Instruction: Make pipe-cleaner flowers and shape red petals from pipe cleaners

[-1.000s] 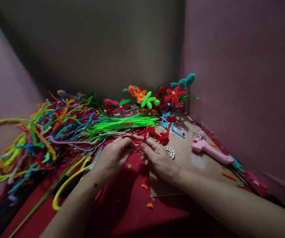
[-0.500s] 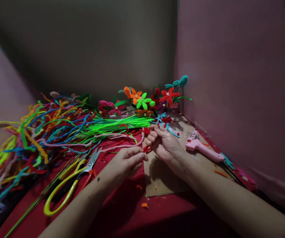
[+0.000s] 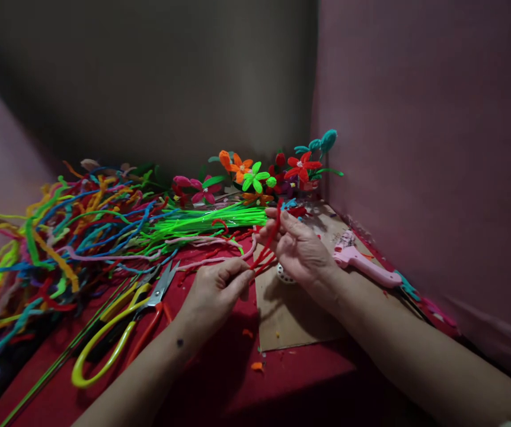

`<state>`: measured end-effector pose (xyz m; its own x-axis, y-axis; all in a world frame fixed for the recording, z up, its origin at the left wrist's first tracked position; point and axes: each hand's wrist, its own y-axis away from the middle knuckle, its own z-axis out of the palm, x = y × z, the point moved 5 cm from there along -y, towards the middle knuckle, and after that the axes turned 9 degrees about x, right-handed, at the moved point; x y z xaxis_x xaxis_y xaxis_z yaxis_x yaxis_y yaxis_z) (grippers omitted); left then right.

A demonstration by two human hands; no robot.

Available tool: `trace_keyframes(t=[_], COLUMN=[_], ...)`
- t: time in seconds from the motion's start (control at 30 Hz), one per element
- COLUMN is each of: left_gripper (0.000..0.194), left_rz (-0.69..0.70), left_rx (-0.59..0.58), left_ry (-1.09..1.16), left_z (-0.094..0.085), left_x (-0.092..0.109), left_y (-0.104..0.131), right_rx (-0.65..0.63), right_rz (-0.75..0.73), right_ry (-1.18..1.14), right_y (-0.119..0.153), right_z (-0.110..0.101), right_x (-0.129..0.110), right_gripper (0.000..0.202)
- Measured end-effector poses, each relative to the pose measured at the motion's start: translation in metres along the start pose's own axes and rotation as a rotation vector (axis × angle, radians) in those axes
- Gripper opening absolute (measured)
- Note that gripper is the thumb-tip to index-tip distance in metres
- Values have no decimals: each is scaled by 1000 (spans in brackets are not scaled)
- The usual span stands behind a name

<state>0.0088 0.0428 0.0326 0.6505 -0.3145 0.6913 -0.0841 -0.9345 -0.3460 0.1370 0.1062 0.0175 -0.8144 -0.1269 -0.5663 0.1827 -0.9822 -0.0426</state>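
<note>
My left hand (image 3: 217,290) pinches the lower ends of several red pipe cleaners (image 3: 264,254) between thumb and fingers. They slant up to the right into my right hand (image 3: 305,249), whose thumb and curled fingers close around the upper part. One red tip sticks up above the right index finger. Below my right hand a white round piece with holes (image 3: 284,274) shows partly, on a brown cardboard sheet (image 3: 291,329). Scissors with yellow handles (image 3: 117,350) lie left of my left hand.
Loose coloured pipe cleaners (image 3: 90,219) heap up at the left, beside a bright green bundle (image 3: 211,218). Finished pipe-cleaner flowers (image 3: 255,177) stand at the back. A pink glue gun (image 3: 366,265) lies on the right. Orange scraps (image 3: 256,366) dot the red cloth (image 3: 220,379).
The red pipe cleaners now show more, with a tip raised above my right hand. My left hand has shifted slightly left. The white round piece has come into sight.
</note>
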Motion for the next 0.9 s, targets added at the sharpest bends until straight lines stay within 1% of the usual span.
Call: trace_keyframes(t=[0.07, 0.1, 0.17, 0.23, 0.27, 0.37, 0.43, 0.5, 0.57, 0.73, 0.9], left_gripper=[26, 24, 19, 19, 19, 20, 20, 19, 17, 14, 13], left_rz=[89, 136, 232, 304, 325, 375, 454, 553, 621, 654, 666], left_rx=[78, 117, 180, 210, 214, 226, 270, 323, 353, 383, 420], left_ry=[-116, -173, -281, -366, -403, -505, -591, -669, -709, -807, -896], left_z=[-3, -4, -6, -5, -4, -1, 1, 2, 2, 1, -1], left_x=[0, -1, -4, -7, -8, -7, -1, 7, 11, 10, 7], left_y=[1, 2, 4, 6, 7, 10, 13, 18, 22, 24, 21], right_rx=[-19, -27, -75, -101, -95, -15, 26, 34, 39, 76, 39], right_rz=[17, 30, 40, -8, -24, -5, 44, 73, 73, 40, 30], right_ry=[148, 263, 465, 579, 607, 577, 505, 440, 392, 335, 358], right_y=[7, 12, 21, 26, 27, 24, 21, 17, 15, 11, 12], right_z=[2, 2, 5, 7, 7, 1, -3, -7, -9, -11, -10], right_x=[10, 16, 25, 30, 31, 33, 35, 35, 33, 27, 25], right_gripper=[16, 19, 16, 12, 10, 9, 11, 13, 16, 19, 14])
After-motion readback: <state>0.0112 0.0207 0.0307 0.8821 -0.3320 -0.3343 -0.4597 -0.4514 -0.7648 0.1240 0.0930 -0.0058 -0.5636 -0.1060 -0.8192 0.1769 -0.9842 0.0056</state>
